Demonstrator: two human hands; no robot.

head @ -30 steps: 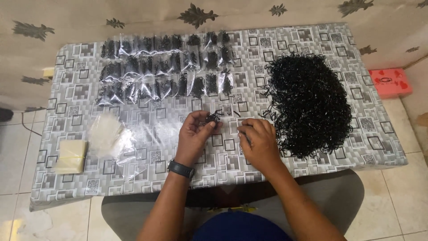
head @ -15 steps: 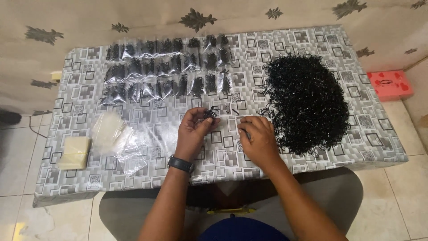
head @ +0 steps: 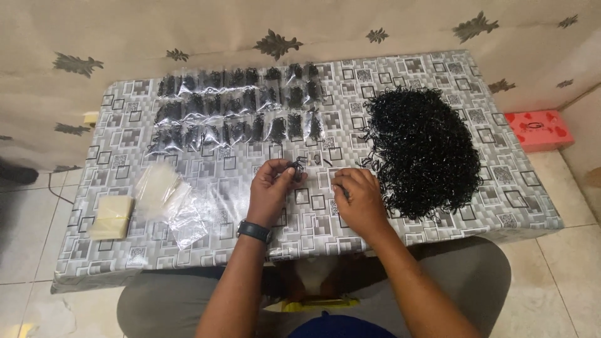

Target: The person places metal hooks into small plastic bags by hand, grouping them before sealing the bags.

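My left hand (head: 270,189), with a black watch on its wrist, pinches a small bunch of black loops (head: 295,166) just above the table. My right hand (head: 358,199) rests palm down on the patterned tablecloth (head: 219,219), its fingers curled next to the left edge of a big heap of black loops (head: 424,150). A few loose loops lie between the two hands. Whether the right hand grips any of them is hidden by its fingers.
Three rows of small clear bags filled with black loops (head: 238,103) lie at the back left. Empty clear bags (head: 169,200) and a pale yellow stack (head: 113,216) sit at the front left. A red box (head: 538,128) stands on the floor at the right.
My left hand has lifted slightly with the small bunch of loops. My right hand has stayed by the heap's edge; the view has shifted a little.
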